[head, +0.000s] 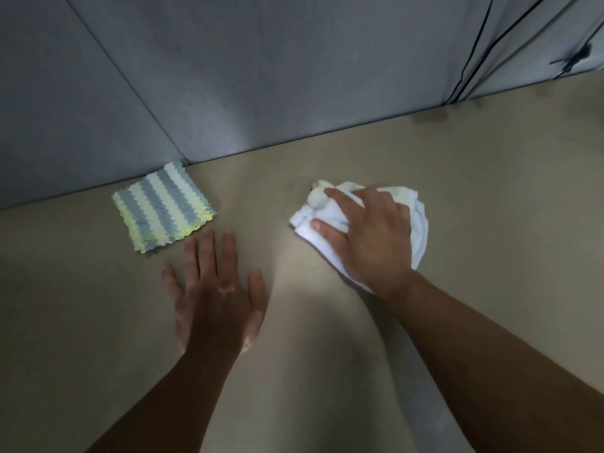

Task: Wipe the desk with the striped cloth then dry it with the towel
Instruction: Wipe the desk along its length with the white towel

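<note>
The striped cloth (163, 209), blue-grey and pale yellow, lies flat on the beige desk (474, 197) near the back left corner. My left hand (217, 297) rests flat on the desk just in front of it, fingers straight and spread, fingertips close to the cloth's near edge but apart from it. A crumpled white towel (415, 217) sits on the desk to the right. My right hand (366, 233) lies on top of it, fingers curled into the bunched fabric.
Grey partition panels (261, 76) stand along the desk's back and left edges. Black cables (470, 60) hang down the panel at the far right and meet the desk's back edge. The desk surface stretches wide to the right and toward me.
</note>
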### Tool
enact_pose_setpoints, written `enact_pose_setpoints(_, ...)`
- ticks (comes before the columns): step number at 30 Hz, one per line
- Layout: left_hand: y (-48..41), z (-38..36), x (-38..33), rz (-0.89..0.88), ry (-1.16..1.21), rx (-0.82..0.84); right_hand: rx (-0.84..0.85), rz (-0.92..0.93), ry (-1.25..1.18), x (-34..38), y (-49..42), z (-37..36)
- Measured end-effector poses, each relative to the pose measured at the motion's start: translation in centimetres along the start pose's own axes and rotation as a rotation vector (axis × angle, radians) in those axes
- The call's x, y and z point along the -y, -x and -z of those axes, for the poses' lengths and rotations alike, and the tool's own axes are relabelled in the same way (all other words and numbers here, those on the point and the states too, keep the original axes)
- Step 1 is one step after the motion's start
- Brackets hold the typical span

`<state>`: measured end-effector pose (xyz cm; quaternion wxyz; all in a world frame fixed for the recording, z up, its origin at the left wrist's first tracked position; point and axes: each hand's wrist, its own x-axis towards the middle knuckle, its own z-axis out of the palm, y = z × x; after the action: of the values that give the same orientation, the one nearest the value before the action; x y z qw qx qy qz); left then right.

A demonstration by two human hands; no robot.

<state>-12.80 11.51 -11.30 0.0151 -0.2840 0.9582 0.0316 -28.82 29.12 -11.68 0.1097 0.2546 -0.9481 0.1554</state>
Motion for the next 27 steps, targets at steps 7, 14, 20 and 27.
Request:
enact_pose_setpoints(7, -0.2, -0.5, 0.2, -0.009, -0.039, 0.016, 0.01, -0.072, 0.094, -1.3, -10.2, -1.6)
enact_pose_setpoints(14, -0.2, -0.6, 0.5, -0.038, -0.001, 0.014, 0.096, -0.053, -0.037, 0.1, -7.1, -1.3)
enact_pose_setpoints(20, -0.4, -0.7, 0.8, -0.045, 0.024, 0.044, 0.012, -0.058, -0.035, 4.0, 7.1, 2.0)
enact_pose_setpoints(27, -0.3, -0.7, 0.8, -0.054, 0.032, 0.022, 0.167, -0.003, -0.117, 5.4, 18.8, 5.6)
